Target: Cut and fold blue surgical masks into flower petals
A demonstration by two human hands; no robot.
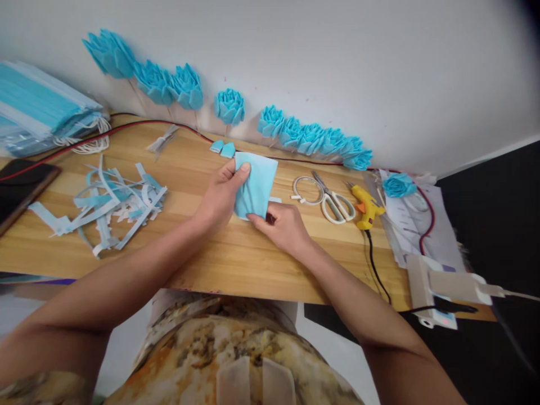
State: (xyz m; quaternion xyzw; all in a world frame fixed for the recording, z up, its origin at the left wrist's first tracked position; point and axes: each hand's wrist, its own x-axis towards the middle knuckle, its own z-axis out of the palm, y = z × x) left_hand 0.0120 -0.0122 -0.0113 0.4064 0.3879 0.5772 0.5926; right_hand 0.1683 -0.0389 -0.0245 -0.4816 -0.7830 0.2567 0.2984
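Observation:
Between my hands, above the table, is a flat blue piece of face mask fabric (pixel 258 183) with faint pleat lines. My left hand (pixel 221 197) grips its left edge, thumb on the front. The fingers of my right hand (pixel 284 225) pinch its lower edge; some of them are hidden from me. Just beyond the fabric lie small cut blue petals (pixel 228 149). White-handled scissors (pixel 333 202) rest to the right, beside a ring-shaped coil (pixel 307 190). Farther right is a yellow glue gun (pixel 367 208).
Blue fabric flowers (pixel 230 107) on thin stems lean along the wall. Cut strips (pixel 105 205) pile up at left, near a dark phone (pixel 25 188) and a stack of masks (pixel 42 107). A power strip (pixel 426 287) sits at the right edge, with cables trailing from it.

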